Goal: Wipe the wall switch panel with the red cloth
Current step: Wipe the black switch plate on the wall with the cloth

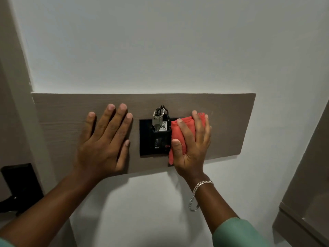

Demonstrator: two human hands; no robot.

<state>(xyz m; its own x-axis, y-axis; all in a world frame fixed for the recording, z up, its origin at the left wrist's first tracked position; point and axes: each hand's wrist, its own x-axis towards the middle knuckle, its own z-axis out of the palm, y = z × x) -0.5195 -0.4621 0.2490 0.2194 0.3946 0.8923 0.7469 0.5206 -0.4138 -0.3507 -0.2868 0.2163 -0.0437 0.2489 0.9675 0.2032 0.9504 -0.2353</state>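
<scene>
A black switch panel (pixel 146 138) is set in a brown wooden board (pixel 229 120) on the white wall. A key ring with a key and a numbered tag (pixel 159 120) hangs in the panel's slot. My right hand (pixel 193 148) presses a folded red cloth (pixel 179 132) flat against the panel's right side, hiding that part. My left hand (pixel 105 141) lies flat on the board, fingers spread, just left of the panel and holding nothing.
A door frame runs down the left edge, with a black door lock and handle (pixel 17 186) at the lower left. A brown cabinet or door panel (pixel 306 193) stands at the right. A silver bracelet (pixel 197 193) hangs on my right wrist.
</scene>
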